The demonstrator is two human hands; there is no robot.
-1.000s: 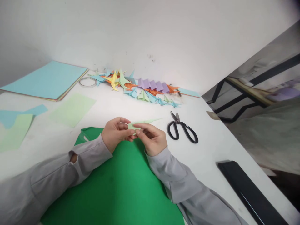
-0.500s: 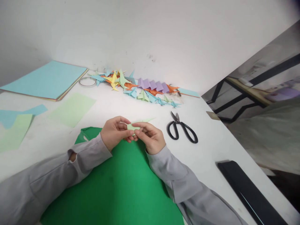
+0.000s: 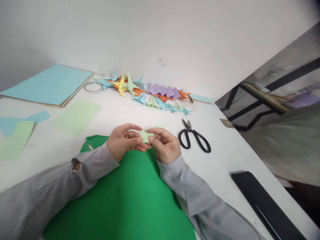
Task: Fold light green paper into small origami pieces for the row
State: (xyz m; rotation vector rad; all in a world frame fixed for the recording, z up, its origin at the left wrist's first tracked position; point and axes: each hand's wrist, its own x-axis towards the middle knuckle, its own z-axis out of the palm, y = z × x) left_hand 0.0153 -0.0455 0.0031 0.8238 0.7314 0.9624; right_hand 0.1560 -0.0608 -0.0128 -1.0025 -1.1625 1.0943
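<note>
A small piece of light green paper (image 3: 145, 136) is held up between my two hands, over the far end of a green sheet (image 3: 125, 193). My left hand (image 3: 124, 141) pinches its left side between thumb and fingers. On the right side, my right hand (image 3: 166, 145) grips it with thumb and forefinger. Fingers cover its edges, so I cannot make out its folds. Behind the right fingers a thin pale green sliver of paper (image 3: 162, 125) shows. To the right of my right hand lie black-handled scissors (image 3: 192, 133), blades spread and pointing away.
Folded paper pieces in several colours (image 3: 127, 85) line the wall, with a purple pleated strip (image 3: 162, 90) among them. At left lie a stack of coloured paper (image 3: 53, 85), a tape ring (image 3: 93, 87) and loose green paper (image 3: 78, 116). A long black object (image 3: 265, 203) lies at right.
The light green paper has shifted slightly right, and more of it shows between my fingers. My right hand has moved a little right; my left hand stays nearly in place.
</note>
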